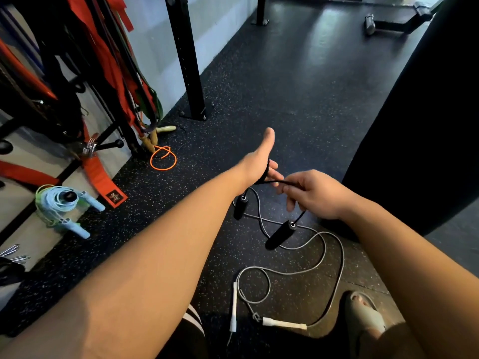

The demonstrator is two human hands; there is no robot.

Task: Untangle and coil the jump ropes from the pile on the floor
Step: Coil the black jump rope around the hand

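No wording can be read for certain. The only printed mark in view is a black patch (114, 196) sewn onto the end of the red strap (97, 174), which lies on the floor (259, 99) beside the rack (184, 60). The patch carries a pale framed emblem with lettering, but it is too small and blurred to make out.

Black rope (281, 235): wraps behind the left grip (259, 161) hidden; cord concealed within the fingers of the right grip (316, 195). Strap label (114, 196) too small to read. Black bag (420, 125) cropped at right edge.
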